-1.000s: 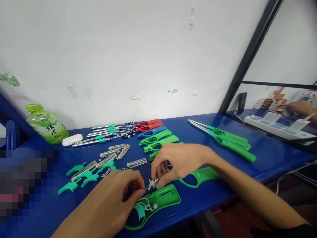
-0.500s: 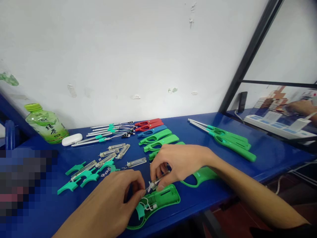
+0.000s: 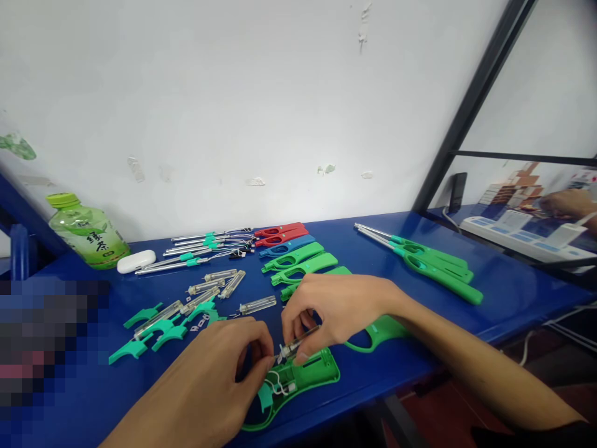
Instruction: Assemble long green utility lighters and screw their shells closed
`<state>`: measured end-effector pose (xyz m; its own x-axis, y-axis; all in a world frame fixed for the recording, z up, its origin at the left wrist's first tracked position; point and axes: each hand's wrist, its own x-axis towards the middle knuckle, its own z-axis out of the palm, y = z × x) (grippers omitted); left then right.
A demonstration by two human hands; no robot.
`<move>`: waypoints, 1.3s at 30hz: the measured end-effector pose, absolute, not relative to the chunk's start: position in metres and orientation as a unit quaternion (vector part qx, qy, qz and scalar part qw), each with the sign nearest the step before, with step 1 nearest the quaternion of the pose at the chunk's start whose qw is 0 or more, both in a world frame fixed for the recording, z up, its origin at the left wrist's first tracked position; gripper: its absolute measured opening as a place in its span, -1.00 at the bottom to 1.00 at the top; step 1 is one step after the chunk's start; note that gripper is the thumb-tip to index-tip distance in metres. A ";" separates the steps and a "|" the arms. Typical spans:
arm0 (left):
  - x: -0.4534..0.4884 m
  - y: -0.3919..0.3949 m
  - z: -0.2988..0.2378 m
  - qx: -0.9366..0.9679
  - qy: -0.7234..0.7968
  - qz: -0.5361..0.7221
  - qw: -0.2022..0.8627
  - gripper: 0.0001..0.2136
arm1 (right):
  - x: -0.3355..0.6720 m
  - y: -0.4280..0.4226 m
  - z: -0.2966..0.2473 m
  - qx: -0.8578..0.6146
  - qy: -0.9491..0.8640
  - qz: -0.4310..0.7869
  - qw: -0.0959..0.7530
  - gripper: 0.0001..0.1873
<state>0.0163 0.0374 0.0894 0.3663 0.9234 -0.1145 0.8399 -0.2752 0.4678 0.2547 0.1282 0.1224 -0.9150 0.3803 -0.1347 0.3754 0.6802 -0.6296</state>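
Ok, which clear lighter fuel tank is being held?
The fuel tank pinched in the right hand, by the open green handle shell. The other visible tanks lie on the blue table, left of that hand.

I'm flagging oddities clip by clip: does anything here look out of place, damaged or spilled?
The wall behind the blue table looks marred, with whitish marks and green patches like peeling residue. At far left, a blocky pixelated patch hides part of the scene. I see no spill.
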 end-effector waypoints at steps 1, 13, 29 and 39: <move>0.016 0.037 0.089 0.793 0.556 0.089 0.232 -0.70 | 0.255 0.128 0.122 -0.205 -0.917 0.343 0.003 -0.78; 0.014 0.039 0.084 0.788 0.567 0.087 0.223 -0.69 | 0.253 0.129 0.120 -0.204 -0.917 0.342 0.000 -0.77; 0.019 0.038 0.089 0.787 0.569 0.085 0.225 -0.69 | 0.253 0.126 0.119 -0.200 -0.918 0.342 -0.001 -0.80; 0.022 0.036 0.093 0.795 0.554 0.086 0.230 -0.71 | 0.253 0.128 0.115 -0.182 -0.917 0.354 0.006 -0.79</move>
